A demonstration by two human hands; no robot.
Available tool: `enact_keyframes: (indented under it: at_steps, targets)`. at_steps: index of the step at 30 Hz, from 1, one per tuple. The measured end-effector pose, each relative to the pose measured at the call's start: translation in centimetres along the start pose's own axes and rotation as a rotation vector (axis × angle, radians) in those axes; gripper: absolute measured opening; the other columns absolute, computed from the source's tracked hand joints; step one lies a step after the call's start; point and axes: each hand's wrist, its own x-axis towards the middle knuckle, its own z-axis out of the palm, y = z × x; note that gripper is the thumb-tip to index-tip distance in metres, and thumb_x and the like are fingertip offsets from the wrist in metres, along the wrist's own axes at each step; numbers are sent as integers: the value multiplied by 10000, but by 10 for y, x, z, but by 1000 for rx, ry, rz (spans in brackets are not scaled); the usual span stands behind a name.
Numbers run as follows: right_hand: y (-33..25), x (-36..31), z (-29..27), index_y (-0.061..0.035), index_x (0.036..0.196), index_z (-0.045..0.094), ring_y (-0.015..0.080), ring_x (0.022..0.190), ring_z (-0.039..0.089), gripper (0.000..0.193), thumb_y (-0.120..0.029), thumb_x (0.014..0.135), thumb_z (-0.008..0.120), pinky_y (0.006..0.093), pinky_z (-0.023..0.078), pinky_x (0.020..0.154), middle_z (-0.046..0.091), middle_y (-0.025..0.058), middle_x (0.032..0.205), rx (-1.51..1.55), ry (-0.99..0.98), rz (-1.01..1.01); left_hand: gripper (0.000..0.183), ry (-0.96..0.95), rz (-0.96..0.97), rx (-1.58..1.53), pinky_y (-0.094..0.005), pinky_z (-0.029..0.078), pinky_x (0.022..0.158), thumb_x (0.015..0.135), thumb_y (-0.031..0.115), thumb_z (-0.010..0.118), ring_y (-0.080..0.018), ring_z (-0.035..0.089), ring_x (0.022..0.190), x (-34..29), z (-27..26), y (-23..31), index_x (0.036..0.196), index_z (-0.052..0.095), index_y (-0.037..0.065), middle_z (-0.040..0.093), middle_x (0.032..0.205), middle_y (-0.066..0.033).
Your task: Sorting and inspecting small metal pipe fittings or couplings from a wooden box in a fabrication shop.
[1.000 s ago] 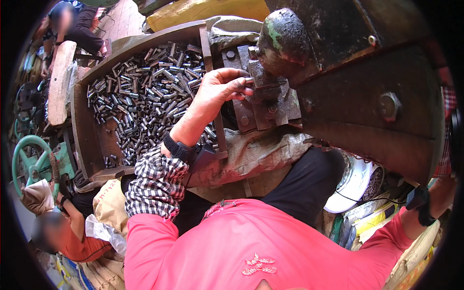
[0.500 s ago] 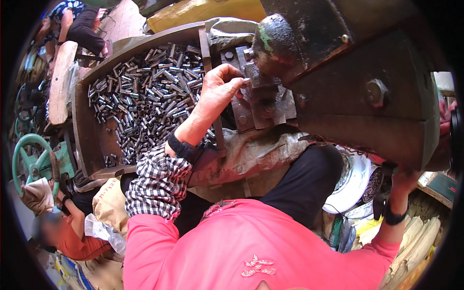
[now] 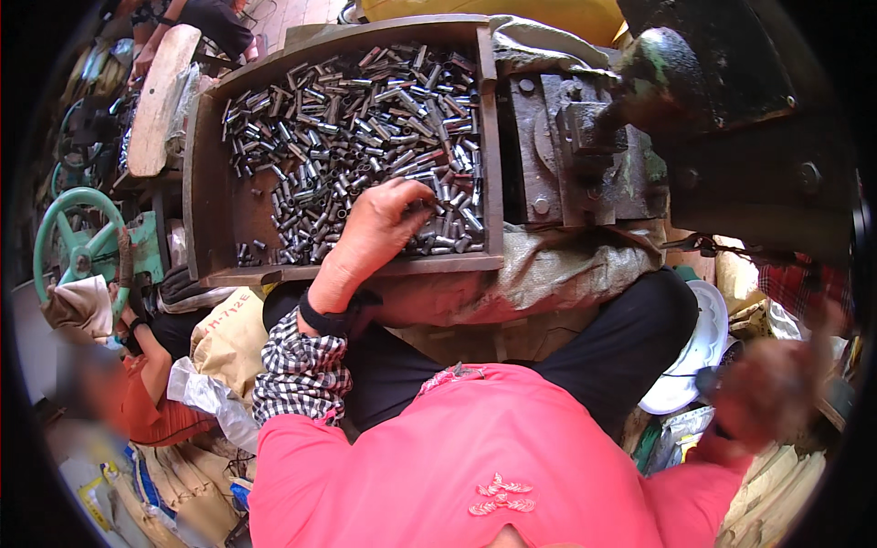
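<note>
Swung from the machine block [image 3: 582, 128] to the near edge of the tray [image 3: 429, 265], the left hand [image 3: 388, 217] curls over metal tubes [image 3: 320, 128] heaped inside, pinching one or not I can't tell, the right hand [image 3: 767, 393] too blurred to read, and blind groping could scrape knuckles on tube ends.

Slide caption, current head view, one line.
Left hand curled over short metal tubes in a brown tray, dark machine alongside; right hand blurred at far right.
</note>
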Motion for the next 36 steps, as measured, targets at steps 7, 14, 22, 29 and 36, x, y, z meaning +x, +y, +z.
enact_keyframes:
  at_steps: [7,14,22,29,36]
  targets:
    - [-64,-13,208,-58,753,581,236,817,536,96,-110,673,585,367,426,735,540,79,821,306,-497,-4,181,-40,-76,310,-398,495,589,771,163,662,-310,609,725,-13,-8,-3,897,566,76,570,844,-105]
    - [-87,3,280,-54,842,609,244,901,562,116,-107,752,560,367,447,779,551,104,887,322,-703,-175,194,-126,-147,427,-405,509,617,782,179,647,-309,620,755,-21,-9,-3,862,538,40,565,856,-121]
    - [-87,-1,292,-40,840,608,232,850,599,110,-102,785,536,349,479,714,562,110,899,283,-741,-177,155,-33,-100,525,-395,510,523,796,180,616,-299,626,638,-16,7,-16,828,530,55,573,791,-120]
    - [-74,18,293,-16,822,602,265,809,630,98,-76,755,562,359,502,692,562,154,894,394,-860,-258,160,-48,-106,440,-425,508,558,801,169,615,-329,618,664,-14,2,-16,854,524,49,567,800,-133]
    - [-71,6,284,-2,834,580,286,706,627,98,-73,768,565,375,505,586,567,140,825,382,-692,-142,191,17,-132,301,-442,491,585,816,157,609,-369,593,708,-15,-4,-8,928,505,43,547,841,-148]
